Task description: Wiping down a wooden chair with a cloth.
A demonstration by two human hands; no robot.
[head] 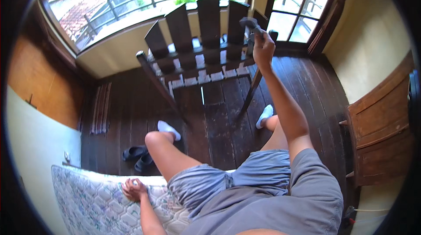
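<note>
My right hand [264, 49] is raised at the upper right, closed around a dark handheld object [250, 23] whose exact kind I cannot tell. The object is in front of the right end of the dark slatted back of a wooden chair [209, 21]. Down at the lower left, my left hand [134, 189] rests with bent fingers on a quilted floral mattress [105, 202]; it holds nothing that I can see. The chair stands before my socked feet, its two front posts on either side of the seat area.
Dark sandals [135, 152] lie on the plank floor beside the mattress. A striped rug [101, 108] is further left. Behind the chair are a wide window [131, 1] and a glazed door [299, 8]. A brown wooden cabinet [383, 139] stands at the right.
</note>
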